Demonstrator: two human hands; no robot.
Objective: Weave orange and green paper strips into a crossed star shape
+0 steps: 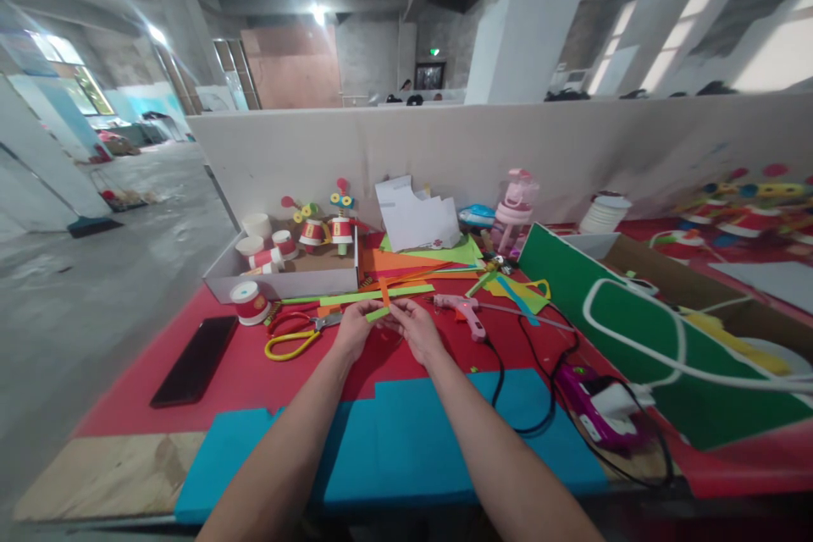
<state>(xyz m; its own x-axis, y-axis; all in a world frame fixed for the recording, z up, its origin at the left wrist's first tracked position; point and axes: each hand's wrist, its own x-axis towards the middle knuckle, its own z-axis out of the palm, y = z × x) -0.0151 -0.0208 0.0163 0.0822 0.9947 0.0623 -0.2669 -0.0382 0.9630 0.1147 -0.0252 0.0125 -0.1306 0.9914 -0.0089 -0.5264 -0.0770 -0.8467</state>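
Both of my hands meet over the red table covering. My left hand (356, 323) pinches the left part of a short green paper strip (377, 315). An orange paper strip (384, 291) stands upright where the green one is held. My right hand (412, 325) is closed at the right side of these strips, its fingertips touching them. Left of my hands lies a pair of scissors (293, 345) with yellow and red handles. A pink hot glue gun (463, 315) rests on its side to the right. Behind the hands stretches a long green paper strip (356, 298).
A black phone (194, 361) and a paper cup (249, 303) lie at left, before a white box (285, 284) with cup figures. A green-sided box (610, 339), black cable and purple power strip (597, 411) occupy the right. Blue sheets (381, 449) cover the front edge.
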